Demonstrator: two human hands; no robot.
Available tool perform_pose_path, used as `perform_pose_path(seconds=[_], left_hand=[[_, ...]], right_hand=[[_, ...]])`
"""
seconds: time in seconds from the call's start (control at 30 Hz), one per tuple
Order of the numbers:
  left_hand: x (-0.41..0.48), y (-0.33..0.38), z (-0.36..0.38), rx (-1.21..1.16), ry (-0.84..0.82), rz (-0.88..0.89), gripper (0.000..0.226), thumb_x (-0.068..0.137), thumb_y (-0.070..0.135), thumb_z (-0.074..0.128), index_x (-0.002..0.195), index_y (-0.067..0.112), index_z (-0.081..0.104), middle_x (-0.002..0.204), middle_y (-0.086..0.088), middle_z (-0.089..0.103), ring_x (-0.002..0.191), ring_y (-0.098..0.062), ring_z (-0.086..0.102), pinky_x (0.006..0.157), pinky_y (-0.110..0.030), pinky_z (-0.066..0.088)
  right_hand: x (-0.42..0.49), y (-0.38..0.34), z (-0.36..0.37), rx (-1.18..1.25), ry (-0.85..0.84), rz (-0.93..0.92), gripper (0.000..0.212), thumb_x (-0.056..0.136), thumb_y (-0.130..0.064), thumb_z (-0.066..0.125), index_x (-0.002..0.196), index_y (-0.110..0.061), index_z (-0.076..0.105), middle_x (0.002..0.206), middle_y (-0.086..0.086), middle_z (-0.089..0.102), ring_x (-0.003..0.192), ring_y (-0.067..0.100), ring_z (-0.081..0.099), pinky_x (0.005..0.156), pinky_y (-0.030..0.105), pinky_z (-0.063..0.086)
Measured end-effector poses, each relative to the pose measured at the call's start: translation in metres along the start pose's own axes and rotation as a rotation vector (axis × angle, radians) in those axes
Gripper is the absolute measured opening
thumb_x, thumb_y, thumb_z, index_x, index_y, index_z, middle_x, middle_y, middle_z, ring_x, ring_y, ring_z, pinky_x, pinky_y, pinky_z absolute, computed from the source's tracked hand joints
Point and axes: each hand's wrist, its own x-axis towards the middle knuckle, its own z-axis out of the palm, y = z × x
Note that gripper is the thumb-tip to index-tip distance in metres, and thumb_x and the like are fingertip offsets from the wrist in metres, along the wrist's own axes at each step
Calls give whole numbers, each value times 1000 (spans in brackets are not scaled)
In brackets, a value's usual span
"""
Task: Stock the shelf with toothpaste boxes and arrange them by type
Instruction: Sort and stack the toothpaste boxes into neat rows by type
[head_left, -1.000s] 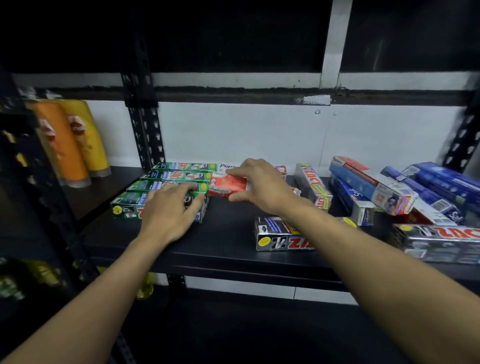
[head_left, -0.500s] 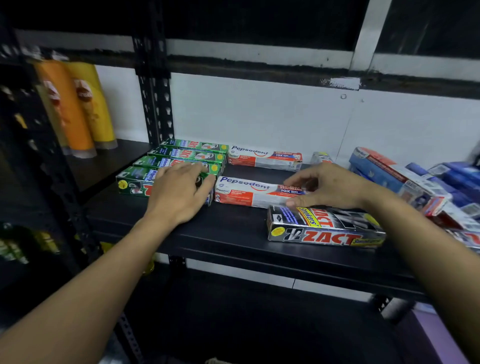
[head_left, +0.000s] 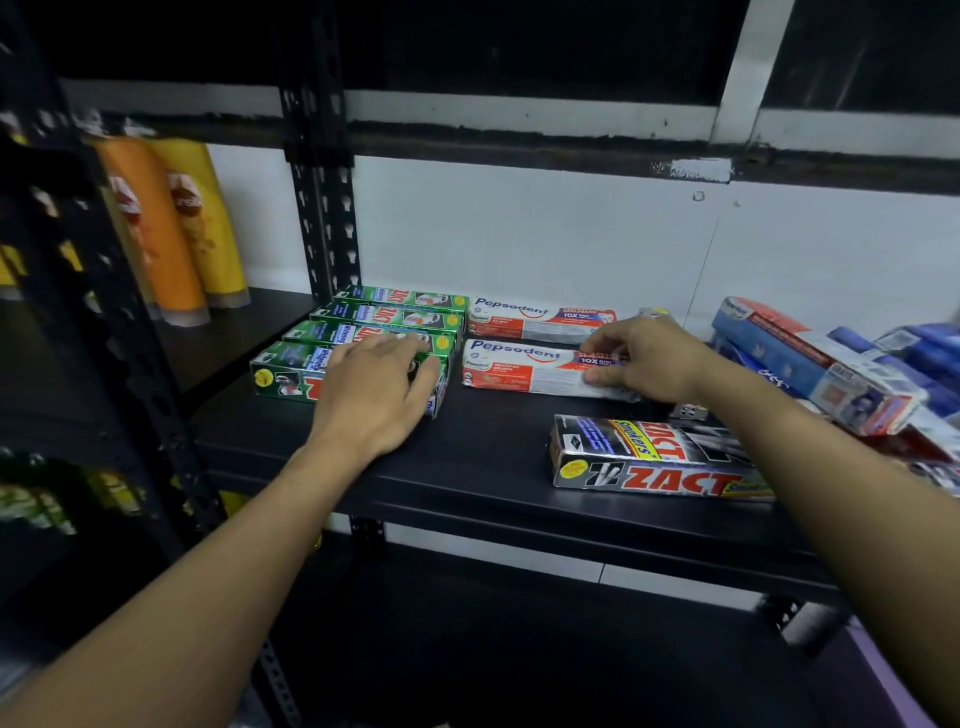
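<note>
Several green Zact boxes (head_left: 363, 322) lie in a row at the left of the black shelf (head_left: 467, 467). My left hand (head_left: 374, 395) rests flat on the nearest green box (head_left: 283, 371), fingers spread. Two white-and-red Pepsodent boxes lie beside them; the rear Pepsodent box (head_left: 535, 316) is by the wall. My right hand (head_left: 644, 358) pinches the right end of the front Pepsodent box (head_left: 519, 366), which lies flat on the shelf. A black Zact box (head_left: 649, 460) lies near the front edge, under my right forearm.
A loose pile of blue and red-blue toothpaste boxes (head_left: 810, 364) fills the shelf's right end. Orange and yellow bottles (head_left: 171, 223) stand on the neighbouring shelf at left, behind a black upright post (head_left: 324, 208). A white wall backs the shelf.
My right hand has set the Pepsodent box down flat in front of the rear one and slid it left toward the green boxes. The left hand has stayed on the green box.
</note>
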Motion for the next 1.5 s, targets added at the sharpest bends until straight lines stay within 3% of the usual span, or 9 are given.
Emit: perform_pose_path(seconds=[0.27,0.5,0.67,0.97,1.23,1.5], left_hand=[[0,1,1,10,-12,-10,45,101,49,29,128,26,58,126,3,65,124,-18,51,108,-43,30],[1,1,2,14,2,-15,45,101,49,31,127,26,59,125,3,65,123,-18,52,108,-43,31],[0,1,2,9,8,-13,44,101,49,31,127,26,59,124,4,66,123,-18,52,107,-43,31],[0,3,0,29,-1,-13,46,101,50,30,127,25,59,124,3,65,122,-19,52,106,-42,31],[0,1,-1,29,-5,-4,47,100,52,29,123,25,60,117,4,67,118,-20,55,103,-43,34],[-1,1,-2,26,0,5,44,101,50,33,124,23,60,119,-1,68,117,-23,56,100,-44,35]], right_hand=[[21,-3,9,-76,81,65,41,89,-35,69,126,-19,64,130,6,63,118,26,56,101,32,40],[36,-3,17,-101,115,88,41,88,-38,68,125,-21,64,131,6,62,120,30,54,108,43,36],[41,-4,20,-78,140,86,39,89,-35,68,125,-19,64,130,8,62,120,29,54,101,36,40],[41,-9,20,-85,141,88,40,91,-36,66,127,-20,63,132,8,61,121,29,53,100,35,40],[4,11,-16,-41,249,106,46,85,-40,73,125,-19,64,132,8,61,123,29,53,102,36,41],[-66,74,-63,-151,400,327,43,83,-34,72,122,-17,66,124,12,66,114,34,57,92,37,45]])
